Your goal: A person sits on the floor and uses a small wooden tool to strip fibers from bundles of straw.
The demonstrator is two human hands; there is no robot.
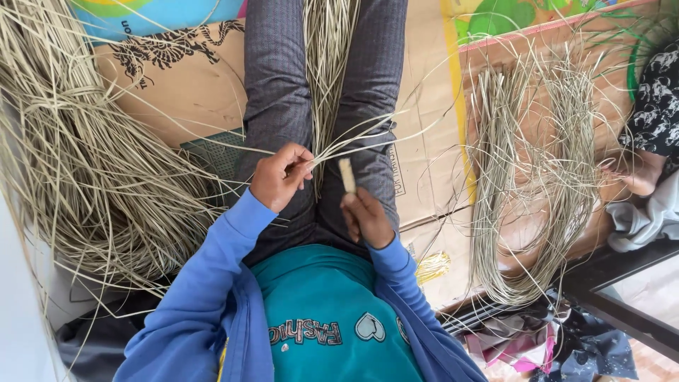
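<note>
Floor covering: flattened cardboard spread over a bright play mat. A large loose heap of dried straw lies on the cardboard at one side; a smaller, combed bundle lies on a second cardboard sheet opposite. Crumpled cloth rests at the sheet's near edge.

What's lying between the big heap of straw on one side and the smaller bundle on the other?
In the head view, the person's grey-trousered legs lie between the big heap and the smaller bundle, with flattened cardboard underneath.
</note>
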